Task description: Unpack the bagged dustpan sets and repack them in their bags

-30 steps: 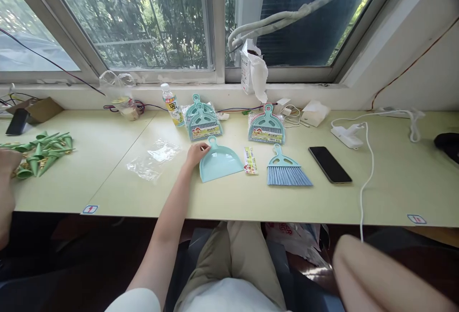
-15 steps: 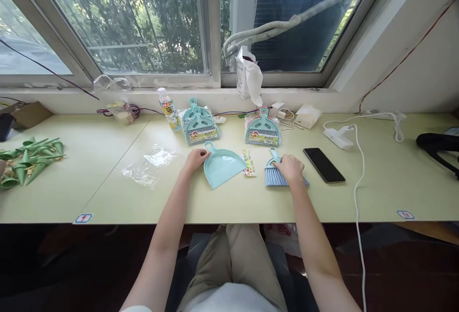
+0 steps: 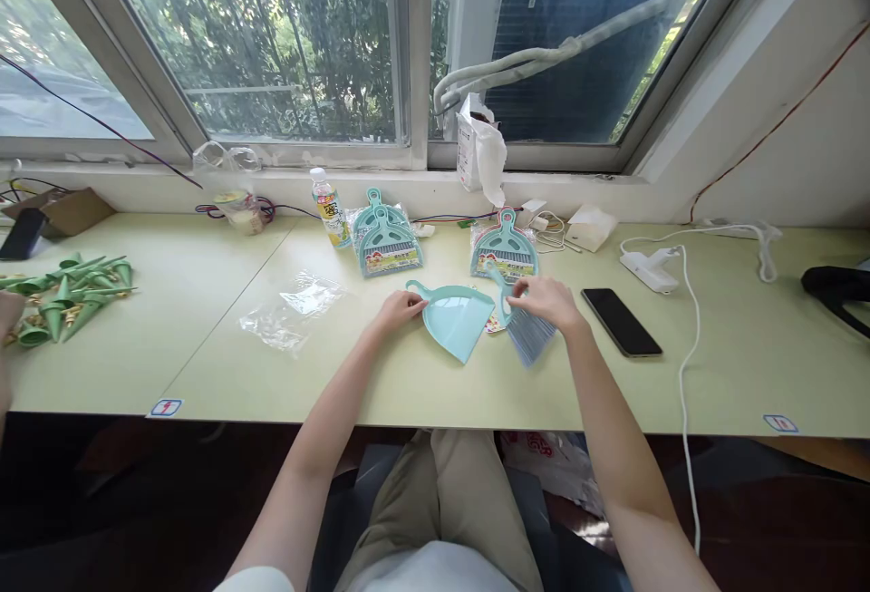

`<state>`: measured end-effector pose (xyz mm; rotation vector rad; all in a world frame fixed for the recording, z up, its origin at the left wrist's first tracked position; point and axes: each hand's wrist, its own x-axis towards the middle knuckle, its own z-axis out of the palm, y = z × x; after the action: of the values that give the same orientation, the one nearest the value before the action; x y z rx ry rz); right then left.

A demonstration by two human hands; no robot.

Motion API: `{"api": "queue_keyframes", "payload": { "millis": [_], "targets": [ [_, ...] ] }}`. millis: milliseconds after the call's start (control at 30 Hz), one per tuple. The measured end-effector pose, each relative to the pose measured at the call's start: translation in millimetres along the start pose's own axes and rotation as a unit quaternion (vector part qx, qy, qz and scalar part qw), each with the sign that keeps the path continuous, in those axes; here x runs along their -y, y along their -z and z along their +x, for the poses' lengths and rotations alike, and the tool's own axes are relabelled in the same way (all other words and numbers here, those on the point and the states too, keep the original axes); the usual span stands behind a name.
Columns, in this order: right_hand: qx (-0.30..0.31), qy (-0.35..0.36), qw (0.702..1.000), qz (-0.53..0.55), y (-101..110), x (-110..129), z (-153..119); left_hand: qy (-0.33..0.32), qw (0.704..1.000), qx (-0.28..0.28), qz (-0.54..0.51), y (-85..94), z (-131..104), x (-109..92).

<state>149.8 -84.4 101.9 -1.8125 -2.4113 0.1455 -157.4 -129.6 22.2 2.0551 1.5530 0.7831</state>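
My left hand (image 3: pixel 402 309) pinches the upper left edge of a light blue dustpan (image 3: pixel 459 315), just below its handle. The dustpan is tilted, its wide side facing lower right. To its right, my right hand (image 3: pixel 547 300) grips a small blue hand brush (image 3: pixel 531 336) by its head, bristles pointing down and right. The brush's handle leans to the upper left, close to the dustpan. Behind the two, a printed card (image 3: pixel 494 324) is mostly covered. Packaged dustpan sets (image 3: pixel 389 243) stand at the back, and another packaged set (image 3: pixel 507 252) is behind the brush.
A crumpled plastic wrapper (image 3: pixel 292 309) lies left of the dustpan. A drink bottle (image 3: pixel 331 209) stands behind it. On the right are a black phone (image 3: pixel 621 322) and a white power strip (image 3: pixel 649 272) with a cable. Green cones (image 3: pixel 74 296) lie far left, beside another person's hand (image 3: pixel 8 311).
The dustpan has moved right and turned. My right hand has lifted and turned the brush, bringing its handle toward the dustpan. Another person's hand shows more at the left edge.
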Motion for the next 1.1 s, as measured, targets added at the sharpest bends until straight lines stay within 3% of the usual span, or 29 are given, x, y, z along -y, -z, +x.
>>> {"api": "queue_keyframes", "payload": {
  "millis": [100, 233, 333, 500, 700, 933, 1100],
  "targets": [
    [-0.002, 0.095, 0.995, -0.012, 2.5, 45.1, 4.9, -0.022, 0.999, -0.003, 0.038, -11.6, 0.1, -11.1],
    [0.027, 0.165, 0.984, -0.063, -16.4, 92.8, 16.7, -0.015, 0.963, -0.184, 0.194, -11.5, -2.6, -10.8],
    [0.03, 0.186, 0.979, -0.078, -31.7, 108.5, 23.1, -0.071, 0.926, -0.235, 0.285, 3.6, -6.6, -2.9],
    [0.047, 0.191, 0.978, -0.068, -45.1, 108.2, 28.6, -0.165, 0.899, -0.154, 0.376, 18.9, -10.0, 0.7],
    [0.04, 0.169, 0.985, -0.001, -55.0, 99.9, 29.7, -0.211, 0.912, -0.068, 0.344, -0.6, -0.8, -1.9],
    [0.033, 0.171, 0.982, 0.076, -70.0, 95.2, 32.3, -0.147, 0.97, -0.055, 0.185, -16.6, 8.5, 8.3],
    [0.045, 0.175, 0.979, 0.092, -75.7, 95.3, 36.7, -0.099, 0.988, -0.05, 0.104, -20.4, 8.0, 14.7]
  ]
}}
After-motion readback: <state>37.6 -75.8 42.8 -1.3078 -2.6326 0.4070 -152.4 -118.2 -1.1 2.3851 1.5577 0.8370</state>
